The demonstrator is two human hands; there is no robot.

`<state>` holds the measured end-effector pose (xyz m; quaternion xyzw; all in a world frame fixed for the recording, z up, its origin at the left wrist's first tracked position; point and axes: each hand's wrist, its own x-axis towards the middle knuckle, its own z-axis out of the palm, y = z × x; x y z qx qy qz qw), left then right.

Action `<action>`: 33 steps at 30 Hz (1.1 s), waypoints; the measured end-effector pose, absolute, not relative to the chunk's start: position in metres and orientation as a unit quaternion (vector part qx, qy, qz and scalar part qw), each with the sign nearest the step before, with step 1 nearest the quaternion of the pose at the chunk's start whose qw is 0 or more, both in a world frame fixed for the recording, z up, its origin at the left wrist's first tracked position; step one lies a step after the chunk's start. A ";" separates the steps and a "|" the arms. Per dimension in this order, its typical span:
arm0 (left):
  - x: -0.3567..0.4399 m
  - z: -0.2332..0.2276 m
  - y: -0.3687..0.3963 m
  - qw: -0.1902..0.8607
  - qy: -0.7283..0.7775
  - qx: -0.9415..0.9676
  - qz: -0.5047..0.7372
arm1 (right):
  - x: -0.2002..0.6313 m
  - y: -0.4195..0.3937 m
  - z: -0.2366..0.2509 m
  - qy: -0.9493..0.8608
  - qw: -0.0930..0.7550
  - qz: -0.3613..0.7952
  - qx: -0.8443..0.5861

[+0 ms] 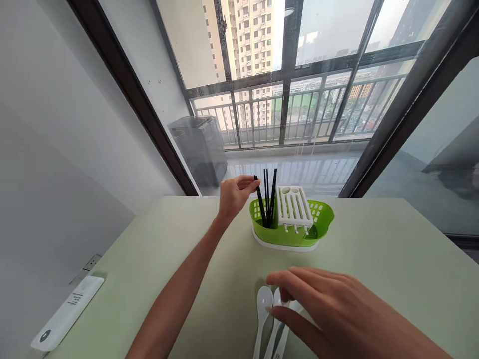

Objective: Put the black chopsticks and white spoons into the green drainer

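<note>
My left hand (238, 193) pinches the upper ends of the black chopsticks (261, 203) at the left side of a green utensil basket (292, 238). Their lower ends stand inside the basket, beside several other black chopsticks (273, 192). A white slotted rack (295, 207) with small hooks sits across the basket's middle. My right hand (329, 304) hovers over white spoons near the table's front edge, its thumb and fingers apart. One spoon (264, 298) lies at the left with its bowl uncovered. The others are partly hidden behind my right hand, and I cannot tell whether it touches them.
The pale green table (209, 279) carries everything. A long white device (69, 311) lies along its left edge by the wall. Beyond the far edge is a glass door with dark frames, and behind it a grey boxy appliance (200, 149) and a railing (269, 117).
</note>
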<state>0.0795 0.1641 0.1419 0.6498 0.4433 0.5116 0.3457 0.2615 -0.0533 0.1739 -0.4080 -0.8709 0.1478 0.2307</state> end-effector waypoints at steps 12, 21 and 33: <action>0.093 0.131 0.188 0.203 0.458 0.759 0.417 | 0.256 -0.054 0.168 -0.879 0.243 0.120 -0.392; 0.065 0.104 0.161 0.140 0.461 0.763 0.432 | 0.271 -0.054 0.172 -0.869 0.240 0.136 -0.410; 0.021 0.027 0.003 0.349 0.571 0.698 0.254 | 0.284 -0.049 0.175 -0.860 0.251 0.106 -0.432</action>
